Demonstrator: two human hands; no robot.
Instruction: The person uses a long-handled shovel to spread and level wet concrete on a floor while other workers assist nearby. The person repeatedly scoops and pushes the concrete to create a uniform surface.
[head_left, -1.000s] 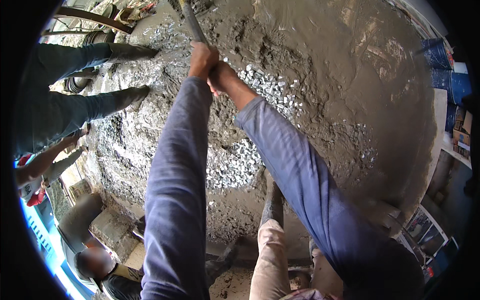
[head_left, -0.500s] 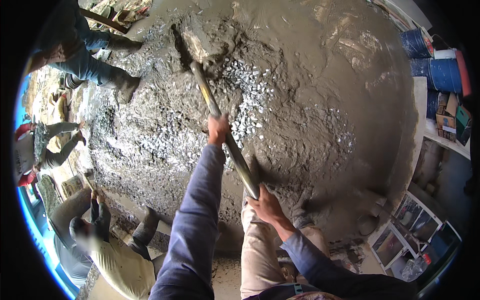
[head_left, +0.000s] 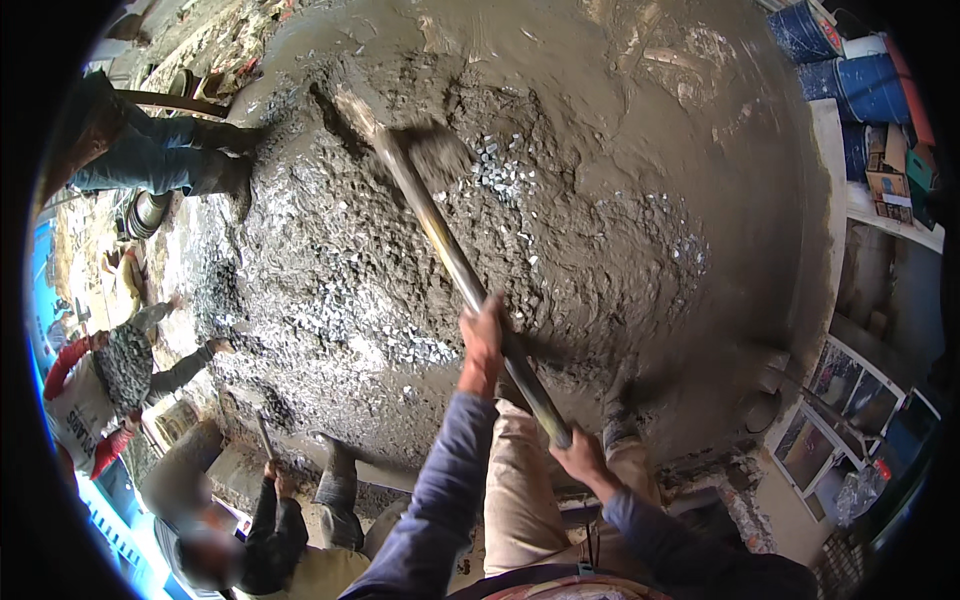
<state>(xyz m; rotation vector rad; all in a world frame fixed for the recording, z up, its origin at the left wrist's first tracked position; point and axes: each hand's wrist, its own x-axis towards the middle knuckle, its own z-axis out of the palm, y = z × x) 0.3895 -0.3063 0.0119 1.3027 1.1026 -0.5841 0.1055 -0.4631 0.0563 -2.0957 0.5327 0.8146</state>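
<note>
Both my hands grip the long round handle of a shovel (head_left: 437, 232) that slants across the wet concrete (head_left: 600, 260). My left hand (head_left: 483, 343) is closed around the middle of the handle. Closer to my body, my right hand (head_left: 583, 462) wraps the handle's near end. The far end of the tool lies in the grey mix, and its mud-caked blade is hard to make out. Beside that end, a brown lump of mix is blurred by motion. Pale gravel (head_left: 503, 172) shows in patches to the right of the handle.
At the upper left a person's legs (head_left: 165, 160) stand in the mix. Another person at left carries a gravel-filled container (head_left: 125, 368). A crouching co-worker at lower left holds a handled tool (head_left: 265, 438). Blue drums (head_left: 872, 88) and a window frame (head_left: 835, 425) line the right side.
My hands and the shovel have come back toward me and to the right. Less pale gravel shows beside the blade. At left, the person with the gravel container has moved nearer.
</note>
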